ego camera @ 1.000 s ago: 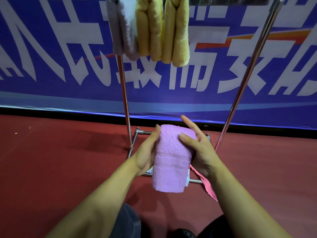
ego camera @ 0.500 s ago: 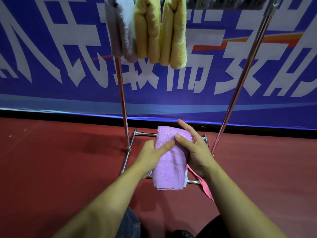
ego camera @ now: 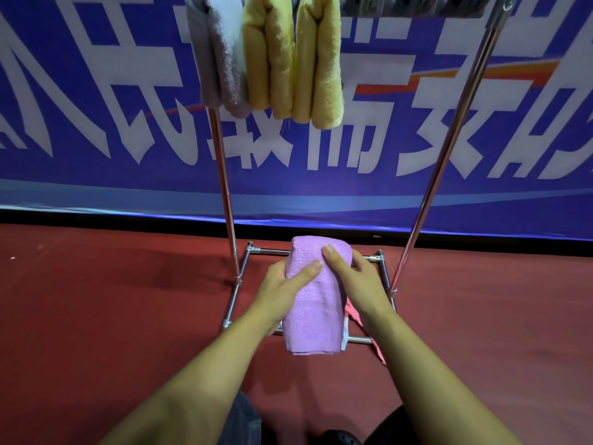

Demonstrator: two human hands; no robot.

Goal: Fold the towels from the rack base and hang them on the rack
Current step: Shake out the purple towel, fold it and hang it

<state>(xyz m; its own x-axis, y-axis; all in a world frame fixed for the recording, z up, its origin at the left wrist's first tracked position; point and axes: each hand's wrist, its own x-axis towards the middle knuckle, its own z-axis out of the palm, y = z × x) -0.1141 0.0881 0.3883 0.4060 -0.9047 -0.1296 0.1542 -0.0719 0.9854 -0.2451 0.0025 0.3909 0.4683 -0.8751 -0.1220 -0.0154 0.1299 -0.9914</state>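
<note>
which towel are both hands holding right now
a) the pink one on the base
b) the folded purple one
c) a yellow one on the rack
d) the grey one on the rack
b: the left hand and right hand both grip the folded purple towel above the rack base.

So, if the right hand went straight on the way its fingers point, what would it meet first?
The right hand already holds the purple towel. Beyond it, the first thing is probably the rack base's far bar, then the red floor; depth is unclear.

Blue banner [ego camera: 96,101], red floor [ego camera: 96,316], perhaps carpet.
</note>
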